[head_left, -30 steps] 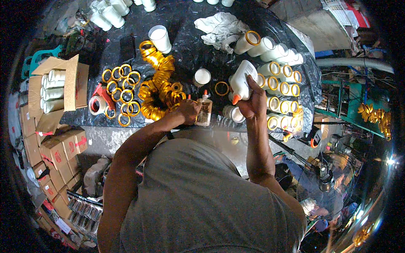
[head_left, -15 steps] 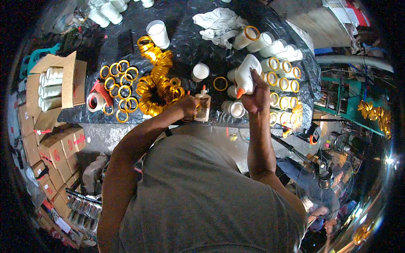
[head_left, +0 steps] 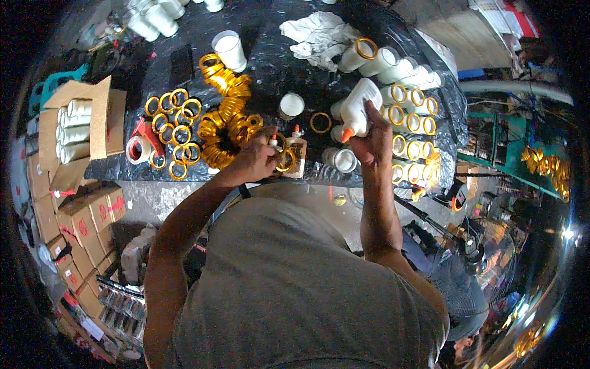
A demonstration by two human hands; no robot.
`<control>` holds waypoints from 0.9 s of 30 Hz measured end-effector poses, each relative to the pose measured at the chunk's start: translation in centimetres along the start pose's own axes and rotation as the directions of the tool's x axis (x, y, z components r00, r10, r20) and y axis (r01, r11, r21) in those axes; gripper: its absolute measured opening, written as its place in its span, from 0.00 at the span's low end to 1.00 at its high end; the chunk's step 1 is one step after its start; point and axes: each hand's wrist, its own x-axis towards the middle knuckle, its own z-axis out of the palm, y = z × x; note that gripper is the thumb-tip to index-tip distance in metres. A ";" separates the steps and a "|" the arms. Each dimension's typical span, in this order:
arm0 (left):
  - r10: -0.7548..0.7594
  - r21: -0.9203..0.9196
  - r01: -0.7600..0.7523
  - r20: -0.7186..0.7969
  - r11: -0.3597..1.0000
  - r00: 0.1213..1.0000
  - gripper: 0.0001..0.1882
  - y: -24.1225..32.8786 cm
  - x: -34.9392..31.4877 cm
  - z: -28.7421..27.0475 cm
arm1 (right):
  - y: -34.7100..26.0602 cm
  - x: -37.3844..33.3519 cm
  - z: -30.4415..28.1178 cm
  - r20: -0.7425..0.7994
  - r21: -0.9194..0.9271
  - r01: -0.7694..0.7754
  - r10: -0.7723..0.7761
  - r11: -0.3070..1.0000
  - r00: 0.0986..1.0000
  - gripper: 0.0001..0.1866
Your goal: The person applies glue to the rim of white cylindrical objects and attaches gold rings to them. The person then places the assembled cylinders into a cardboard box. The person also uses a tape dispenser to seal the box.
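Note:
My right hand [head_left: 375, 138] grips a white glue bottle [head_left: 358, 111] tipped so its orange nozzle points down toward the table's near side. My left hand [head_left: 258, 161] is closed on a gold ring [head_left: 286, 161], held upright in front of a clear-sided glue bottle [head_left: 297, 150] with an orange tip. Another white-and-orange nozzle [head_left: 273, 141] shows by my left fingers, its lower part hidden. A winding row of stacked gold rings [head_left: 228, 107] lies beyond my left hand. Between my hands, a single gold ring [head_left: 320, 122] lies flat near a white-topped cup [head_left: 291, 106].
Loose gold rings [head_left: 181, 133] and a tape dispenser [head_left: 140, 147] lie left, beside an open carton [head_left: 107, 120] of white cylinders. Rows of ring-topped cylinders [head_left: 413, 123] stand right. A white cloth [head_left: 319, 37] lies at the back. A fan [head_left: 476, 258] stands behind on the right.
My left hand has drawn back slightly left and turned, bringing the gold ring into plain view. The bottle in my right hand has shifted very slightly left. A person behind has moved.

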 end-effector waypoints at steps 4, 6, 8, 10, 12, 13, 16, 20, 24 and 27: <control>-0.436 -0.471 0.402 0.041 0.785 0.899 0.11 0.8 -1.4 -6.7 | 0.4 -0.3 0.5 -0.017 -0.048 0.105 -0.106 0.993 0.994 0.17; -0.562 -0.953 0.204 0.045 0.224 0.826 0.12 0.9 -4.1 -8.6 | 0.6 -0.1 1.0 0.030 -0.306 0.204 -0.205 0.930 0.978 0.16; -0.477 -0.990 -0.126 -0.082 -0.060 0.875 0.29 2.1 -4.4 -11.0 | 0.9 -0.2 2.5 0.115 -0.381 0.248 -0.220 0.891 0.969 0.18; -0.469 -0.983 -0.166 -0.109 -0.081 0.877 0.41 3.4 -4.2 -13.0 | 2.6 -0.7 5.2 0.204 -0.293 0.342 -0.291 0.893 0.935 0.20; -0.434 -0.953 -0.265 -0.177 -0.150 0.883 0.42 3.8 -3.9 -13.2 | 4.2 -0.6 7.5 0.405 -0.212 0.395 -0.287 0.894 0.868 0.25; -0.463 -0.954 -0.266 -0.177 -0.135 0.869 0.45 3.6 -4.3 -13.3 | 5.3 -0.7 8.7 0.458 -0.250 0.449 -0.304 0.858 0.835 0.26; -0.462 -0.953 -0.303 -0.279 0.022 0.842 0.43 4.0 -5.0 -14.0 | 8.1 -2.1 13.5 0.564 -0.290 0.468 -0.246 0.835 0.788 0.26; -0.447 -0.939 -0.332 -0.334 0.085 0.830 0.46 4.6 -5.0 -15.2 | 10.0 -2.3 16.6 0.712 -0.248 0.498 -0.193 0.831 0.675 0.25; -0.455 -0.927 -0.346 -0.373 0.144 0.808 0.48 4.7 -5.5 -15.6 | 11.9 -2.7 18.2 0.724 -0.229 0.508 -0.204 0.831 0.659 0.24; -0.445 -0.924 -0.345 -0.382 0.166 0.810 0.48 4.4 -5.7 -15.2 | 13.0 -2.4 18.4 0.753 -0.164 0.518 -0.232 0.839 0.615 0.24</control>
